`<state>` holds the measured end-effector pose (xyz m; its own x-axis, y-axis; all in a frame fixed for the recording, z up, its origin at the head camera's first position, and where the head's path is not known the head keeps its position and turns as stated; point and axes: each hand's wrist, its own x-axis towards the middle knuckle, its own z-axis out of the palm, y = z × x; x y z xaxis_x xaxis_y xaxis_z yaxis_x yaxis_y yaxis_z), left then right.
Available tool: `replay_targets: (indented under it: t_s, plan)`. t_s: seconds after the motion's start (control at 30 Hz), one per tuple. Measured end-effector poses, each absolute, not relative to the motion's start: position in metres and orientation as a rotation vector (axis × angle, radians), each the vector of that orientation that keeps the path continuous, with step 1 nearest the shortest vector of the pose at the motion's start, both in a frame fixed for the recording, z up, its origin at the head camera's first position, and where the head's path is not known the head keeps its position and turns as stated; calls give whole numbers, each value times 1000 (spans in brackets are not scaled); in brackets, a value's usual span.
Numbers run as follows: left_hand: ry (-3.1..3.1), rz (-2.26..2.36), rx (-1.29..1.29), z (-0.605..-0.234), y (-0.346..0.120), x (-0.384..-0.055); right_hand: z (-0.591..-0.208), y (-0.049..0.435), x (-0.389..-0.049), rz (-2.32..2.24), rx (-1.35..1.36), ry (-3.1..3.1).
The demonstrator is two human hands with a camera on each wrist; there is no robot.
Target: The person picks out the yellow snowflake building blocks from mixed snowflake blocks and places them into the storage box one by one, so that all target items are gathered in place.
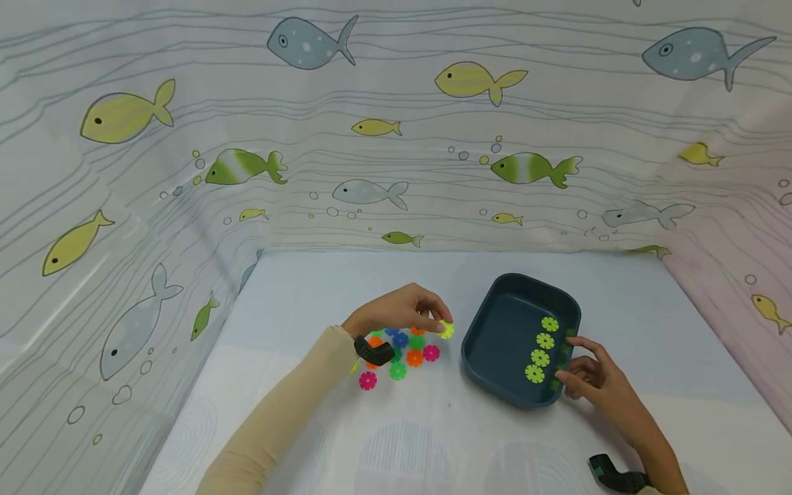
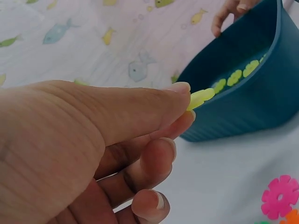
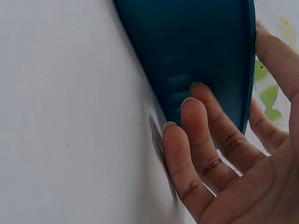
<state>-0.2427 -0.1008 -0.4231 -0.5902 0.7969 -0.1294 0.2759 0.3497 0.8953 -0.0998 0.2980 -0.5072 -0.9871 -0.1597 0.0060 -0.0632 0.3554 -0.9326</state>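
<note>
My left hand pinches a yellow snowflake disc between thumb and fingertips, just left of a dark blue plastic bin. In the left wrist view this disc overlaps the bin's near wall. Several yellow discs form a slanted row inside the bin, along its right side. At the bin's right rim, my right hand holds the edge with thumb and fingers. The right wrist view shows fingertips against the bin's outer wall.
Under and beside the left forearm lies a loose group of snowflake discs, among them a pink disc, a green disc, an orange disc and a blue disc. A fish-patterned sheet surrounds the white table at the back and sides.
</note>
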Motion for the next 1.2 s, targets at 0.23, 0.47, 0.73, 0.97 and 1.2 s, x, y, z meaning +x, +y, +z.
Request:
replay_targets:
  t_s: [0.23, 0.47, 0.73, 0.97, 1.2]
  plan:
    - [2060, 1170, 984, -423, -86, -246, -509, 299, -100, -1730, -215, 2510]
    - [2005, 1182, 999, -418, -68, -245, -509, 300, -99, -1738, -236, 2510]
    - [1940, 1144, 1057, -421, -50, -245, -508, 297, -100, -1752, -255, 2513]
    - [1890, 1124, 1070, -426, -34, -243, -508, 297, -98, -1744, -242, 2509]
    - [1864, 1100, 1079, -434, -10, -240, -507, 297, -98, -1748, -228, 2508]
